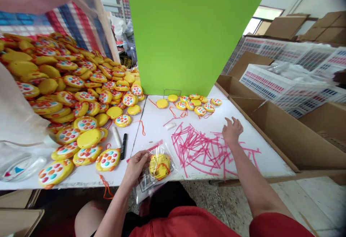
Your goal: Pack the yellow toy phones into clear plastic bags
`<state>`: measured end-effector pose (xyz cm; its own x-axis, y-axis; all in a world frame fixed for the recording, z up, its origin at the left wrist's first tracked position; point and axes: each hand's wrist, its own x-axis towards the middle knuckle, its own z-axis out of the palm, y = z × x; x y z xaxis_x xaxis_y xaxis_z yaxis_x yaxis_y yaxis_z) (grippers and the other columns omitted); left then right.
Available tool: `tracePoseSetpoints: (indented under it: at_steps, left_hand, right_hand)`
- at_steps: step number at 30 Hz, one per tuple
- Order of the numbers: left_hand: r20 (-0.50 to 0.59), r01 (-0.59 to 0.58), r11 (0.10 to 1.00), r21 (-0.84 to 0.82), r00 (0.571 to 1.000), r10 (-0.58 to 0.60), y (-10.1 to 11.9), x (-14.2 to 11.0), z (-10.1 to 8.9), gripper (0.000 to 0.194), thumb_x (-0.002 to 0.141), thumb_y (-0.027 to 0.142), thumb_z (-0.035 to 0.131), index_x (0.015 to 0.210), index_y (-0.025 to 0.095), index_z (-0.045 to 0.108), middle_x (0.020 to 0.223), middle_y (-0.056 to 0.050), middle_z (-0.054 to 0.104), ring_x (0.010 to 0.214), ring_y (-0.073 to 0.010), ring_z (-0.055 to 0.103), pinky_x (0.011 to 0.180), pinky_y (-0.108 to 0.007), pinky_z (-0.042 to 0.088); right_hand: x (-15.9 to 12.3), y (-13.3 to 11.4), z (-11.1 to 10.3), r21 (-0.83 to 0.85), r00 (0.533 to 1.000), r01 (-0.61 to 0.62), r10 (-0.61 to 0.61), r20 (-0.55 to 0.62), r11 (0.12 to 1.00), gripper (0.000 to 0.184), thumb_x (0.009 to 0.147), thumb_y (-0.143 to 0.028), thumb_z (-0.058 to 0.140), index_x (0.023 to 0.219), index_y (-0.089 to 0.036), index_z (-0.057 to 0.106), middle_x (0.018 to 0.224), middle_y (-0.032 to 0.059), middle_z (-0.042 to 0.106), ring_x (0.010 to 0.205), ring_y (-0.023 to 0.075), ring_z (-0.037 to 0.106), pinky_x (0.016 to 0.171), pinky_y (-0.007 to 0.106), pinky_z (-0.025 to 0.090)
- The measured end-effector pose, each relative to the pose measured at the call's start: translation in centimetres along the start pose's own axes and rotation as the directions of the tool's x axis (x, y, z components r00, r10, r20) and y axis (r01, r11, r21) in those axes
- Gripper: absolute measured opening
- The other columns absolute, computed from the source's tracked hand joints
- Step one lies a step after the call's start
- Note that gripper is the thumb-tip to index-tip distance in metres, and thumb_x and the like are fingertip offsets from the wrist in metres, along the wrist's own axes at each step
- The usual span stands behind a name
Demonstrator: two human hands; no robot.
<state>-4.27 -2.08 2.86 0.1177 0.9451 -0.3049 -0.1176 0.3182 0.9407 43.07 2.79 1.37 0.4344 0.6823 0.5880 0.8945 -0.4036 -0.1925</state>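
My left hand grips the edge of a clear plastic bag at the table's front edge. Inside the bag lies a yellow round toy with an orange cord; black print shows on the plastic. My right hand is raised over the right part of the table, fingers apart and holding nothing. Below and left of it, many pink strips are strewn over the white tabletop.
A big heap of yellow toys with coloured dots fills the left side. A smaller group sits before the green board. A black marker lies near the heap. Cardboard boxes and white crates line the right.
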Motion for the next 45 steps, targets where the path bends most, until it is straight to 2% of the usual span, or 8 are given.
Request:
tracePoseSetpoints:
  at_steps: [7, 12, 17, 22, 26, 30, 38, 45]
  left_hand:
    - [0.009, 0.006, 1.0, 0.009, 1.0, -0.006, -0.4, 0.4, -0.4, 0.057, 0.057, 0.055, 0.08, 0.093, 0.014, 0.064, 0.086, -0.006, 0.071, 0.077, -0.017, 0.068, 0.073, -0.029, 0.057]
    - [0.004, 0.019, 0.999, 0.039, 1.0, -0.019, -0.3, 0.6, -0.4, 0.059, 0.057, 0.055, 0.079, 0.097, 0.015, 0.063, 0.087, -0.005, 0.072, 0.081, -0.0182, 0.069, 0.075, -0.029, 0.058]
    - [0.009, 0.036, 0.997, 0.073, 0.999, -0.036, -0.3, 0.9, -0.5, 0.057, 0.058, 0.053, 0.079, 0.097, 0.016, 0.063, 0.091, -0.007, 0.073, 0.084, -0.0218, 0.07, 0.076, -0.033, 0.059]
    - [0.011, 0.045, 0.997, 0.069, 0.999, -0.046, 0.0, 0.7, -0.7, 0.052, 0.06, 0.048, 0.08, 0.097, 0.017, 0.063, 0.09, -0.006, 0.073, 0.086, -0.0229, 0.07, 0.074, -0.033, 0.06]
    - [0.025, 0.036, 0.998, 0.057, 0.999, -0.038, -0.2, 0.6, -0.7, 0.057, 0.057, 0.053, 0.08, 0.096, 0.016, 0.063, 0.087, -0.006, 0.071, 0.081, -0.0205, 0.069, 0.072, -0.031, 0.057]
    - [0.04, -0.005, 1.0, 0.022, 0.999, 0.004, -1.0, 0.5, -0.7, 0.054, 0.062, 0.057, 0.075, 0.091, 0.014, 0.061, 0.076, -0.001, 0.065, 0.064, -0.0121, 0.061, 0.058, -0.022, 0.048]
    - [-0.004, -0.092, 0.996, -0.021, 0.996, 0.092, -2.2, -1.0, -0.9, 0.044, 0.068, 0.054, 0.07, 0.081, 0.013, 0.061, 0.07, -0.001, 0.06, 0.056, -0.008, 0.048, 0.054, -0.02, 0.036]
    - [0.011, -0.053, 0.985, -0.167, 0.998, 0.056, -3.7, -0.3, -1.4, 0.06, 0.061, 0.056, 0.075, 0.102, 0.012, 0.068, 0.085, -0.007, 0.068, 0.067, -0.0126, 0.058, 0.062, -0.025, 0.043]
  right_hand:
    - [-1.4, 8.8, -4.0, -0.111, 0.964, -0.103, 0.072, -0.256, 0.989, 0.054, 0.078, -0.009, 0.043, 0.132, -0.011, 0.051, 0.139, 0.0209, 0.041, 0.133, 0.037, 0.028, 0.104, 0.06, 0.022]
    - [-5.7, 14.3, -5.7, 0.152, 0.937, -0.294, 0.316, -0.149, 0.944, 0.051, 0.071, -0.012, 0.051, 0.121, -0.015, 0.059, 0.136, 0.0184, 0.045, 0.133, 0.0366, 0.03, 0.108, 0.061, 0.015]
    - [-5.6, 17.8, -5.8, 0.425, 0.725, -0.571, 0.674, -0.14, 0.702, 0.047, 0.067, -0.023, 0.055, 0.113, -0.011, 0.055, 0.089, 0.0085, 0.056, 0.087, 0.0283, 0.058, 0.079, 0.049, 0.05]
    - [-3.8, 17.9, -6.7, 0.567, 0.602, -0.572, 0.773, -0.201, 0.593, 0.04, 0.07, -0.029, 0.054, 0.107, -0.013, 0.055, 0.079, 0.0028, 0.05, 0.071, 0.0212, 0.055, 0.066, 0.039, 0.052]
    - [-3.9, 12.3, -7.4, 0.621, 0.747, -0.468, 0.657, -0.103, 0.629, 0.038, 0.069, -0.032, 0.059, 0.101, -0.013, 0.061, 0.08, 0.004, 0.058, 0.072, 0.0196, 0.056, 0.071, 0.035, 0.051]
    - [-5.9, 0.4, -7.1, 0.599, 0.958, -0.228, 0.067, 0.278, 0.768, 0.036, 0.079, -0.045, 0.057, 0.099, -0.018, 0.068, 0.085, 0.0063, 0.067, 0.076, 0.0219, 0.06, 0.074, 0.036, 0.049]
    - [-12.9, -20.3, -2.5, 0.803, 0.556, -0.172, -0.617, 0.557, 0.57, 0.042, 0.077, -0.056, 0.056, 0.094, -0.021, 0.071, 0.093, 0.009, 0.072, 0.086, 0.0284, 0.067, 0.077, 0.037, 0.053]
    - [-12.0, -21.8, 0.4, 0.765, 0.38, -0.411, -0.67, 0.638, 0.495, 0.043, 0.062, -0.058, 0.069, 0.084, -0.023, 0.074, 0.083, 0.0088, 0.072, 0.079, 0.0291, 0.067, 0.065, 0.033, 0.054]
